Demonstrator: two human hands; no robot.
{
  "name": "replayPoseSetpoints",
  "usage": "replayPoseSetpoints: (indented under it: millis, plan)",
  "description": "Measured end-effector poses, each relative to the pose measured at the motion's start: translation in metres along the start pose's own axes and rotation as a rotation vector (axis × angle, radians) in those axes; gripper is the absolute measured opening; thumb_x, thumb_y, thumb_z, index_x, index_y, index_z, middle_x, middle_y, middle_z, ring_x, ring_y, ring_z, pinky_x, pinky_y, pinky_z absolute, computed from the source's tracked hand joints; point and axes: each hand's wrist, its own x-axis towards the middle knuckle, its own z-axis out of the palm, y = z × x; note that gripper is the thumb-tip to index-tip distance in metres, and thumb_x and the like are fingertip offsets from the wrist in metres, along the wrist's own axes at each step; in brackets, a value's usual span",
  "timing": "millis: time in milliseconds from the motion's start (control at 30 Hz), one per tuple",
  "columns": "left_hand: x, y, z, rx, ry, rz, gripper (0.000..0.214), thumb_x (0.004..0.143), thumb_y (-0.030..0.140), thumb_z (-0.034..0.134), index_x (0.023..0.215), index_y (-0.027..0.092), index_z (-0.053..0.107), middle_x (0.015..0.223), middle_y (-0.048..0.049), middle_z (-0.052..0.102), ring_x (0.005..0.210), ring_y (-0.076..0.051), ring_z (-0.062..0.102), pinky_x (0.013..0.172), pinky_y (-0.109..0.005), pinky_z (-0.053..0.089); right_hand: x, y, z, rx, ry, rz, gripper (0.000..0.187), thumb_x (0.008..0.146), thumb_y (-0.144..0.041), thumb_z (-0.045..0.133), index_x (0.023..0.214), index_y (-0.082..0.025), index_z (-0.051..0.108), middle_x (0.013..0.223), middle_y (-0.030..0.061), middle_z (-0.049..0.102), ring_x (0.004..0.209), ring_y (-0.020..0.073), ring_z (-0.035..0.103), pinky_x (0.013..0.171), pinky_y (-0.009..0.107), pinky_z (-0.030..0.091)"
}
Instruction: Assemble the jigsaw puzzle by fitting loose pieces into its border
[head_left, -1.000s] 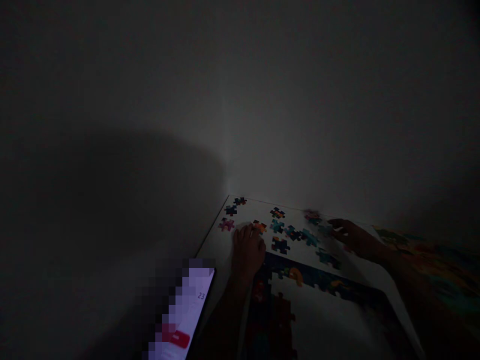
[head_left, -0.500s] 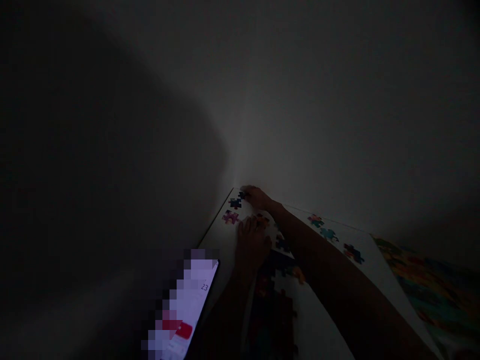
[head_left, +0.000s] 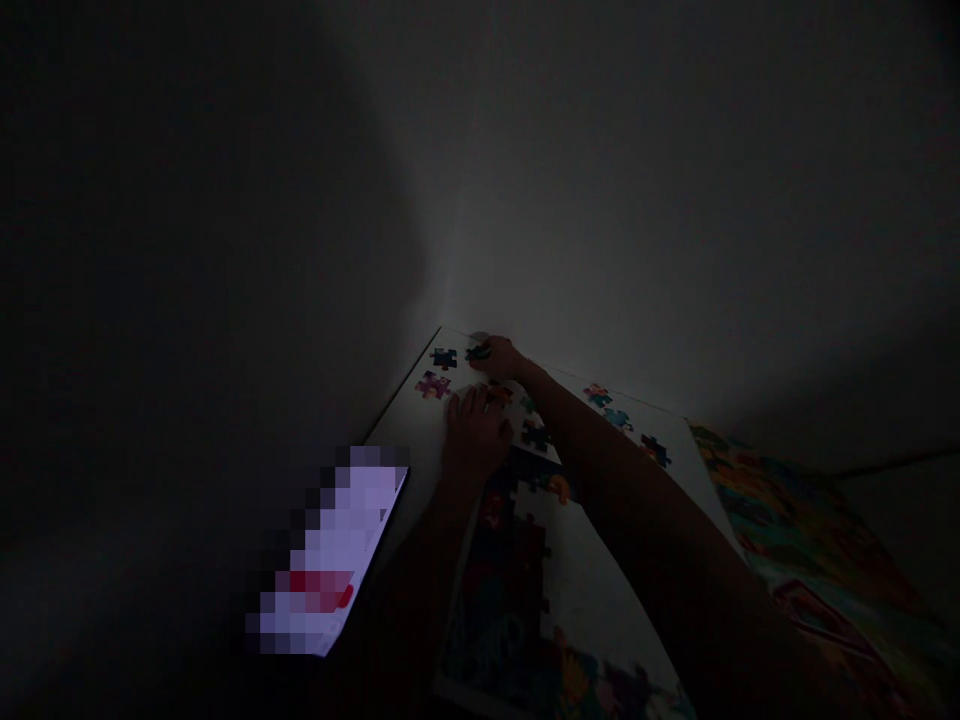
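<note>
At the far end of the white board (head_left: 405,415), the fingers of my right hand (head_left: 501,358) are closed on a dark jigsaw piece (head_left: 475,353). My left hand (head_left: 476,435) lies on the board just nearer, its fingers stretched out. Beside its fingertips is an orange-brown piece (head_left: 499,393), partly covered. A dark blue piece (head_left: 444,358) and a purple piece (head_left: 433,386) lie to the left of my hands. Below my left hand is a joined section of the puzzle (head_left: 495,590), dark and hard to make out.
A lit phone (head_left: 337,550) rests along the left side, its screen blurred. Loose pieces, among them a teal one (head_left: 618,419), lie beyond my right forearm. A colourful printed surface (head_left: 795,530) is at the right. Pale walls (head_left: 570,220) meet behind the board.
The view has shifted, so everything sits higher and further left. My right hand has moved the dark piece a little to the right, away from the blue one. My left hand stays on the board.
</note>
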Motion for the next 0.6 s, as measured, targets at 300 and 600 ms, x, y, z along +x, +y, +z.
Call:
replayPoseSetpoints:
  millis: [300,600]
  plan:
    - [0.0,-0.001,0.004,0.022,0.032,0.006,0.038,0.092,0.027,0.046,0.127,0.018,0.059,0.144,-0.0122,0.053,0.136,-0.028,0.043,0.117,-0.052,0.027,-0.035,0.018,-0.01,0.188,0.223,0.107,0.026,0.071,-0.024,0.07,0.094,-0.02,0.06,0.098,0.0079,0.069,0.096,0.0225,0.063,0.087,0.037,0.049]
    - [0.001,0.0,0.001,0.019,0.023,-0.003,0.038,0.092,0.027,0.047,0.127,0.019,0.059,0.145,-0.011,0.052,0.136,-0.027,0.044,0.117,-0.051,0.026,-0.1,0.037,-0.046,0.599,0.291,0.07,0.021,0.077,-0.037,0.058,0.087,-0.02,0.058,0.075,0.0024,0.068,0.068,0.0172,0.062,0.068,0.032,0.051]
